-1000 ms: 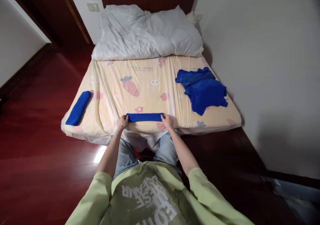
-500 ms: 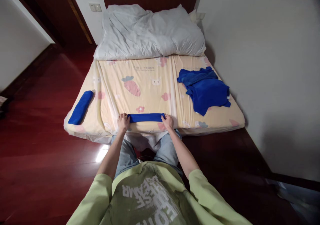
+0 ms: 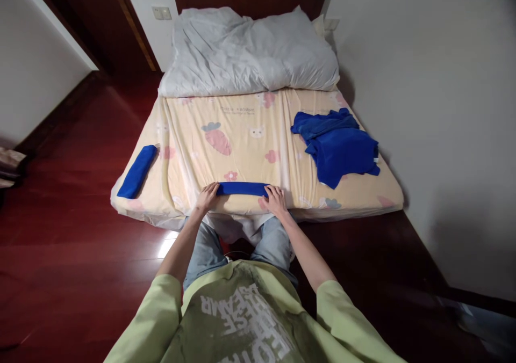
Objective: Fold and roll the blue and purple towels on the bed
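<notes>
A narrow blue towel folded into a long strip [image 3: 242, 189] lies across the near edge of the mattress [image 3: 250, 153]. My left hand [image 3: 207, 197] rests on its left end with the fingers stretched flat. At the right end, my right hand [image 3: 276, 199] also lies flat with the fingers spread. Neither hand grips the cloth; both press on top of it.
Another folded blue towel [image 3: 137, 171] lies at the mattress's left edge. A loose pile of blue cloths [image 3: 336, 145] sits at the right. A white duvet [image 3: 250, 51] is bunched at the head. Red wooden floor [image 3: 72, 212] surrounds the mattress; a white wall stands to the right.
Both hands went from curled around the ends of the strip to lying flat on it. The view shifted slightly to the left.
</notes>
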The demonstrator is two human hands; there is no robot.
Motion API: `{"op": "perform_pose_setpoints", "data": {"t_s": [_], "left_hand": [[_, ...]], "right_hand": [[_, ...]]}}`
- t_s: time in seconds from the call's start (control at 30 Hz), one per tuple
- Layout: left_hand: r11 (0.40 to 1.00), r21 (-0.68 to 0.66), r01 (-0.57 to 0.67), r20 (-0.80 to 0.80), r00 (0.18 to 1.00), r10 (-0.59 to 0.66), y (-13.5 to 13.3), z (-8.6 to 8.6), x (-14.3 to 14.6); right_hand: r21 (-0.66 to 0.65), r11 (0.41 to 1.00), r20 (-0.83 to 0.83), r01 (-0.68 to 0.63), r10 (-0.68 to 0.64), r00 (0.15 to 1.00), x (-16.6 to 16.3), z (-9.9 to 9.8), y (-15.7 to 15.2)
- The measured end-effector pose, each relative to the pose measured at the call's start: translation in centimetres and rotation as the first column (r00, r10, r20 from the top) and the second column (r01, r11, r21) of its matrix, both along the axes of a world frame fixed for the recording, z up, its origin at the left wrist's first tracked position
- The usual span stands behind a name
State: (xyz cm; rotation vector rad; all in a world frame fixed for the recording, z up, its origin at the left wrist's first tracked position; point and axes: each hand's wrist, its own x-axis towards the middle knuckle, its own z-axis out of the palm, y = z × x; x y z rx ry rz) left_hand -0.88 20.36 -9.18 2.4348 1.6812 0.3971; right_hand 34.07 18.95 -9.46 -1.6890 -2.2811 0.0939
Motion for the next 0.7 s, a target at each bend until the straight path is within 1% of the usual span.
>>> {"op": "perform_pose_setpoints", "data": {"t_s": [0.13,0.23,0.33,0.4,0.53,0.63,0.7], "left_hand": [[1.0,0.024,0.013,-0.083,0.996,-0.011,0.8,0.3,0.3],[0.998,0.017,0.052,-0.125,0.991,-0.05,1.0,1.1,0.3],[0.996,0.011,0.088,-0.12,0.989,-0.086,0.1,2.2,-0.3],[0.993,0.016,0.114,-0.087,0.99,-0.112,-1.0,2.9,-1.0],[0.988,0.034,0.152,-0.059,0.987,-0.15,-4.7,3.8,-3.3],[0.987,0.073,0.143,-0.059,0.989,-0.139,-7.8,3.6,-5.7],[0.987,0.116,0.115,-0.042,0.993,-0.111,-9.6,3.2,-7.7]], "right_hand": [[-0.044,0.999,0.061,0.008,-0.005,0.998,0.0,0.6,0.1],[-0.077,0.997,0.078,0.031,-0.025,0.997,-0.2,1.3,0.6],[-0.07,0.996,0.104,0.056,-0.048,0.993,-0.1,2.3,1.2],[-0.063,0.997,0.125,0.037,-0.029,0.992,0.0,3.0,1.5],[-0.079,0.992,0.158,-0.097,0.109,0.981,-0.8,4.5,2.8],[-0.086,0.979,0.185,-0.185,0.198,0.963,-3.4,5.4,4.7],[-0.082,0.966,0.198,-0.246,0.257,0.946,-6.4,6.2,6.5]]}}
